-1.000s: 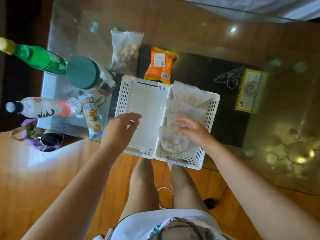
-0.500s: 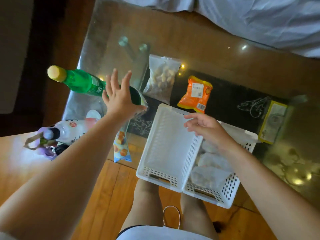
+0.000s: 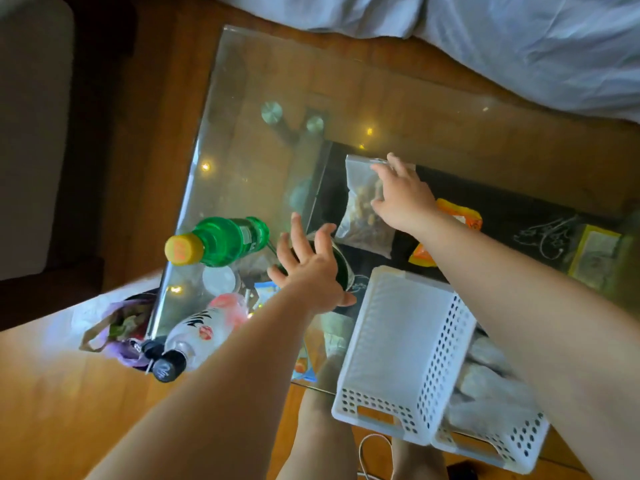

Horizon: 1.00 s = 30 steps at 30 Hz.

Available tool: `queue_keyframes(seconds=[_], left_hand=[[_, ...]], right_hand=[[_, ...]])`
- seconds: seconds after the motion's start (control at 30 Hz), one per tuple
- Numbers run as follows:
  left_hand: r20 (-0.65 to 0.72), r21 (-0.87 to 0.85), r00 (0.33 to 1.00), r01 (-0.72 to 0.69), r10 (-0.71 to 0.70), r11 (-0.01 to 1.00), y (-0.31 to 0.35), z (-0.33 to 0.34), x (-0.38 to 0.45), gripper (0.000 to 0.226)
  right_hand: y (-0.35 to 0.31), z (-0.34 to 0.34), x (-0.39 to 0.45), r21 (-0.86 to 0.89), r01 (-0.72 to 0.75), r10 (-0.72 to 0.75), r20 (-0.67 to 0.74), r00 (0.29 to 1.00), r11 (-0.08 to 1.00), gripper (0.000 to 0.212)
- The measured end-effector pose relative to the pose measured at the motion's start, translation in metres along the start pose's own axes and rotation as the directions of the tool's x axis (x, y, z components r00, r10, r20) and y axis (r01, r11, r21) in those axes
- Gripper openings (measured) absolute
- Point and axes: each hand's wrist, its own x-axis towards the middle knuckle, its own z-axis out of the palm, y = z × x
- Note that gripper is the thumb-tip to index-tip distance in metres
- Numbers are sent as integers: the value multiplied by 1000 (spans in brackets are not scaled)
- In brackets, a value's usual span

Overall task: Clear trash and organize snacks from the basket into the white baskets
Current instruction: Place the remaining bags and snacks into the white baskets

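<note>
Right hand (image 3: 403, 195) now fwd onto clear snack bag (image 3: 363, 206) (fingers spread), left hand (image 3: 311, 271) splayed.

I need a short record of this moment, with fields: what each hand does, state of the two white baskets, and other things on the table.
left hand: fingers spread, over the green-lidded jar
right hand: fingers on the clear snack bag
left white basket: nothing seen inside
right white basket: holds clear bags
also on table: orange packet, green bottle, white bottle
</note>
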Motion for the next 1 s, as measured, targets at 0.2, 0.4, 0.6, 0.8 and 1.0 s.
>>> queue_keyframes(seconds=[0.2, 0.4, 0.6, 0.8, 1.0], left_hand=[[7, 1, 1000, 3, -3, 1000, -1, 2, 4, 106], [21, -4, 1000, -19, 19, 1000, -4, -1, 3, 106], [14, 26, 1000, -2, 1, 1000, -4, -5, 3, 106], [-39, 65, 998, 46, -43, 997, -3, -6, 5, 108], [-110, 73, 979, 181, -172, 981, 14, -15, -13, 112]], right_hand=[[0, 5, 31, -122, -30, 36, 52, 998, 992, 57], [0, 0, 24, -75, 4, -11, -82, 997, 997, 36], [-4, -10, -3, 179, -61, 64, -12, 998, 982, 17], [-2, -19, -60, 403, 52, -21, -81, 996, 914, 23], [26, -42, -156, 842, 218, 228, -367, 902, 493, 17]])
